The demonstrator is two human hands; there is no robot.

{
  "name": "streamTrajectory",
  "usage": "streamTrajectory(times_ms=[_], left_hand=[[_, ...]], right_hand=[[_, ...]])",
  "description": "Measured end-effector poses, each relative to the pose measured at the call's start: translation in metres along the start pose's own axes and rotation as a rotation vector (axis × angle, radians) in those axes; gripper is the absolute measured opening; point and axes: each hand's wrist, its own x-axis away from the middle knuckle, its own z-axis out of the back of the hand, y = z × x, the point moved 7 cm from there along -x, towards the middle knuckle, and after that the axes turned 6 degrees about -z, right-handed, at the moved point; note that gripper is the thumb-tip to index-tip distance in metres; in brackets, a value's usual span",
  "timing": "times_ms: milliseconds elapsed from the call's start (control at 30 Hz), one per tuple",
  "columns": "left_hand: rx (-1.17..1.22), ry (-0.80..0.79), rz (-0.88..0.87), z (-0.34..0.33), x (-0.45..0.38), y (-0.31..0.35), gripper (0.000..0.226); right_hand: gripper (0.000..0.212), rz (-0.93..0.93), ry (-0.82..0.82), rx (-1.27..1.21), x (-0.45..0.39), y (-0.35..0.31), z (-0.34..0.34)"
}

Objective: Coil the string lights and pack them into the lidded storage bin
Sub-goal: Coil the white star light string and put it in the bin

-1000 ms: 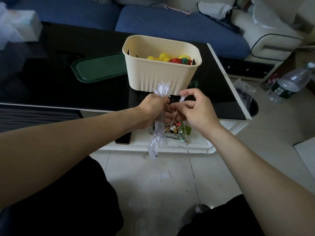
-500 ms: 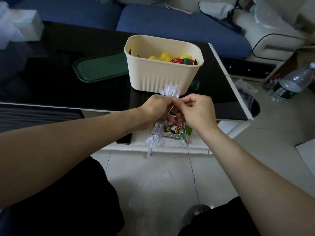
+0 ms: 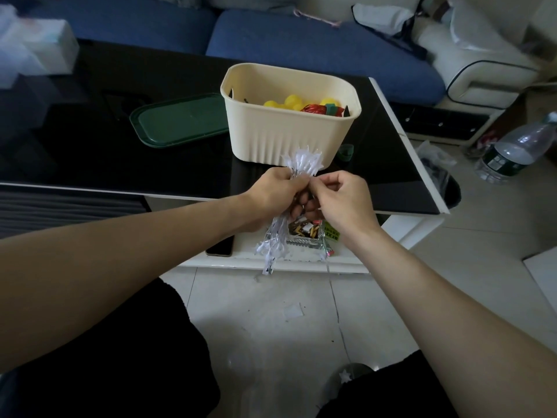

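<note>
Black glossy table (image 3: 90, 164): cream ribbed plastic bin (image 3: 289, 137) just beyond upright white string-light bundle (image 3: 303, 161); left hand (image 3: 275, 191) grips middle, right hand (image 3: 343, 200) pinches wire.

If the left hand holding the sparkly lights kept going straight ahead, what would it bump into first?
Probably the cream storage bin. The left hand grips the string lights just in front of its ribbed front wall, and the bundle's top would likely touch first. Depth is hard to judge from one view.
</note>
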Motion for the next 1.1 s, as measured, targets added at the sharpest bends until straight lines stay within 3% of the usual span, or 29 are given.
streamTrajectory(times_ms=[167, 267, 367, 433, 500, 567, 767, 900, 1033, 1100], left_hand=[[0.151, -0.054, 0.058, -0.001, 0.002, 0.001, 0.041], [0.243, -0.069, 0.091, -0.001, 0.003, 0.003, 0.035], [0.257, -0.063, 0.064, 0.001, 0.003, 0.005, 0.023], [0.247, -0.012, 0.042, 0.006, 0.002, 0.006, 0.021], [0.23, 0.07, 0.023, 0.013, 0.0, 0.006, 0.027], [0.216, 0.147, -0.003, 0.02, -0.001, 0.008, 0.029], [0.282, 0.255, -0.039, 0.038, -0.004, 0.014, 0.029], [0.364, 0.232, -0.06, 0.04, -0.002, 0.019, 0.03], [0.447, 0.21, -0.088, 0.04, 0.0, 0.022, 0.032], [0.509, 0.222, -0.099, 0.043, 0.0, 0.021, 0.033]], right_hand=[[0.032, -0.105, -0.122, -0.087, 0.006, 0.0, -0.008], [0.041, -0.177, -0.281, -0.045, 0.011, 0.002, -0.019], [0.048, -0.169, -0.303, 0.031, 0.006, 0.004, -0.017], [0.046, -0.159, -0.324, 0.026, 0.004, 0.005, -0.015], [0.028, -0.151, -0.365, 0.03, 0.003, 0.005, -0.015], [0.007, -0.126, -0.346, 0.14, 0.001, 0.009, -0.012], [0.008, -0.027, -0.202, 0.619, -0.008, 0.021, 0.002], [0.006, -0.003, -0.094, 0.63, -0.018, 0.019, 0.016], [0.046, -0.103, -0.056, 0.515, -0.024, 0.027, 0.022], [0.05, -0.22, -0.136, 0.358, -0.022, 0.035, 0.019]])
